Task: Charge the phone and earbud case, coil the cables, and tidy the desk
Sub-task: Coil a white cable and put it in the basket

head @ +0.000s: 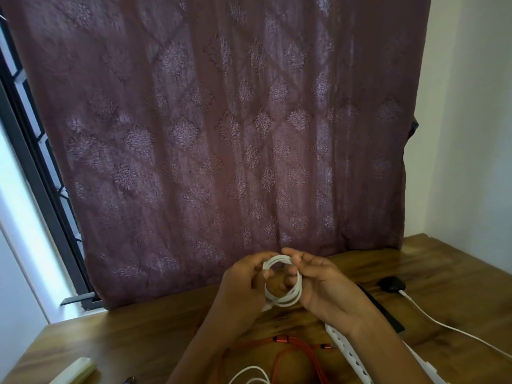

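Observation:
A white cable [285, 296] is wound into a small coil and held above the wooden desk [133, 336]. My left hand [243, 284] grips the coil's left side. My right hand [324, 286] pinches its top and right side, fingers curled through the loop. A black earbud case [392, 284] lies at the right with a white cable [454, 329] plugged into it. A dark phone [383, 311] lies partly hidden behind my right wrist. An orange cable [288, 353] lies loose under my arms.
A white power strip [357, 356] runs from under my right wrist to the bottom edge. Another white cable loop [249, 374] lies at the bottom. A pale object [74, 370] sits bottom left. A maroon curtain [221, 134] hangs behind the desk.

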Available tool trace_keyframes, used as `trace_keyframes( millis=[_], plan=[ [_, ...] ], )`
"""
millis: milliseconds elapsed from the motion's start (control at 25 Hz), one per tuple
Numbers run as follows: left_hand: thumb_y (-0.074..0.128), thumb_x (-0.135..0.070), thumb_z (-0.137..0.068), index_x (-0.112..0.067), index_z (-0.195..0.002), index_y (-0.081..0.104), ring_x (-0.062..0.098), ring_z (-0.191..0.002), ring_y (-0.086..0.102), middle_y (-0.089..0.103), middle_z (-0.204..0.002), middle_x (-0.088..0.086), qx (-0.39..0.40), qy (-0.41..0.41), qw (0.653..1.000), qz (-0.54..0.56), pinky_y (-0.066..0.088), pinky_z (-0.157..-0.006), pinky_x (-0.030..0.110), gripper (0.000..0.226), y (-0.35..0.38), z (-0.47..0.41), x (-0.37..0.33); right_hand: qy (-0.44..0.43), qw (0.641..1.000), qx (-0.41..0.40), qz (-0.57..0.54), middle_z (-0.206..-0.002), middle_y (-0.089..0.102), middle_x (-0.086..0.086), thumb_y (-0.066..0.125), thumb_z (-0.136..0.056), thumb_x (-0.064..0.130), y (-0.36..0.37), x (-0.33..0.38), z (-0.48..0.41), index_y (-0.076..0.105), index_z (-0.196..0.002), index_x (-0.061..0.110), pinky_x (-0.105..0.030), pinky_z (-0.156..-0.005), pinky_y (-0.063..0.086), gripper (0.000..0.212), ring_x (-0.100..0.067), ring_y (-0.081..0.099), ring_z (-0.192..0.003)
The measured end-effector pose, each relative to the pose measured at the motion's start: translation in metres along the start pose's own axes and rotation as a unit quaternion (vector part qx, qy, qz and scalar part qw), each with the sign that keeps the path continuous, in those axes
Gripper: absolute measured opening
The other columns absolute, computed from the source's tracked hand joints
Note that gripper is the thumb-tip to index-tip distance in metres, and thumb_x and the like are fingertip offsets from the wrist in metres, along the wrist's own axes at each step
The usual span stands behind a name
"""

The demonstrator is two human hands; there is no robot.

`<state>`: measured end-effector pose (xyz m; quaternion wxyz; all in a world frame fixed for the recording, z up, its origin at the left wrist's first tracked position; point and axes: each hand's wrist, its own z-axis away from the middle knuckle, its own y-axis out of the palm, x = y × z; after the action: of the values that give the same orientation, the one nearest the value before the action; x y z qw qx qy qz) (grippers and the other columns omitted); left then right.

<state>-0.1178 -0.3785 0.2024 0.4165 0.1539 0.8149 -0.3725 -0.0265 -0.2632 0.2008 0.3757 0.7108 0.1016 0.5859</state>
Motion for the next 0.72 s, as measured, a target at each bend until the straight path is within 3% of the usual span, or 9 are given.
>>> trace_keyframes(
  millis=[120,200,320,360,440,520,600,720],
  plan=[
    [0.056,-0.007,-0.088,-0.033,-0.082,0.068,0.005,-0.072,0.069,0.073,-0.076,-0.01,-0.027,-0.047,0.997,0.056,0.053,-0.067,0.024,0.029,0.001,-0.003,-0.001,0.01,1.0,0.0,-0.021,-0.066,0.065,-0.014,0.051,-0.083,0.004,0.002,-0.001,0.0,0.053,-0.112,-0.004,-0.023,-0.047,0.054,0.031,-0.014,0.064,-0.051],
    [0.056,-0.008,-0.088,-0.028,-0.077,0.071,0.006,-0.064,0.068,0.073,-0.066,-0.008,-0.052,-0.093,0.99,0.095,0.056,-0.061,0.029,0.028,0.001,-0.004,-0.001,-0.006,0.998,-0.015,0.055,-0.075,0.07,-0.015,0.054,-0.085,0.006,0.002,-0.003,-0.002,0.056,-0.11,0.0,-0.026,-0.057,0.057,0.026,-0.016,0.068,-0.062],
    [0.055,-0.008,-0.088,-0.031,-0.069,0.068,0.004,-0.061,0.067,0.071,-0.062,-0.008,-0.093,-0.133,0.982,0.092,0.059,-0.068,0.034,0.033,0.001,-0.004,0.001,-0.093,0.968,-0.066,0.222,-0.083,0.068,-0.01,0.066,-0.079,0.012,-0.003,-0.01,-0.005,0.062,-0.093,0.009,-0.029,-0.071,0.054,0.015,-0.02,0.066,-0.074],
    [0.055,-0.008,-0.089,-0.03,-0.07,0.068,0.003,-0.061,0.067,0.071,-0.062,-0.008,-0.1,-0.14,0.981,0.084,0.059,-0.068,0.033,0.031,0.001,-0.004,0.001,-0.148,0.936,-0.093,0.304,-0.085,0.067,-0.007,0.07,-0.077,0.014,-0.003,-0.013,-0.006,0.063,-0.085,0.014,-0.028,-0.073,0.053,0.011,-0.02,0.065,-0.077],
    [0.054,-0.01,-0.089,-0.027,-0.072,0.068,0.002,-0.061,0.066,0.07,-0.063,-0.007,-0.114,-0.143,0.981,0.064,0.057,-0.064,0.024,0.028,0.003,-0.003,0.0,-0.279,0.821,-0.158,0.472,-0.088,0.06,0.003,0.075,-0.074,0.016,-0.006,-0.021,-0.006,0.061,-0.073,0.025,-0.016,-0.069,0.048,0.017,-0.01,0.061,-0.078],
    [0.054,-0.011,-0.089,-0.029,-0.066,0.065,-0.001,-0.06,0.064,0.069,-0.062,-0.007,-0.13,-0.14,0.981,0.043,0.052,-0.059,0.013,0.031,0.004,-0.004,0.0,-0.366,0.713,-0.184,0.569,-0.088,0.051,0.014,0.071,-0.077,0.022,-0.006,-0.03,-0.007,0.061,-0.07,0.03,-0.011,-0.061,0.045,0.015,-0.005,0.056,-0.078],
    [0.053,-0.011,-0.089,-0.03,-0.066,0.064,0.0,-0.064,0.064,0.069,-0.064,-0.007,-0.145,-0.142,0.978,0.036,0.052,-0.064,0.017,0.032,0.005,-0.005,0.001,-0.39,0.68,-0.179,0.594,-0.083,0.047,0.017,0.061,-0.079,0.026,-0.007,-0.037,-0.009,0.069,-0.078,0.026,-0.007,-0.061,0.042,0.009,0.0,0.054,-0.074],
    [0.051,-0.01,-0.09,-0.021,-0.077,0.068,0.009,-0.073,0.064,0.07,-0.072,-0.004,-0.154,-0.158,0.974,0.045,0.052,-0.07,0.024,0.025,0.004,-0.006,0.007,-0.399,0.675,-0.169,0.597,-0.08,0.053,0.012,0.06,-0.078,0.018,-0.01,-0.043,-0.013,0.073,-0.083,0.016,0.002,-0.068,0.039,0.015,0.001,0.053,-0.067]
  ],
)
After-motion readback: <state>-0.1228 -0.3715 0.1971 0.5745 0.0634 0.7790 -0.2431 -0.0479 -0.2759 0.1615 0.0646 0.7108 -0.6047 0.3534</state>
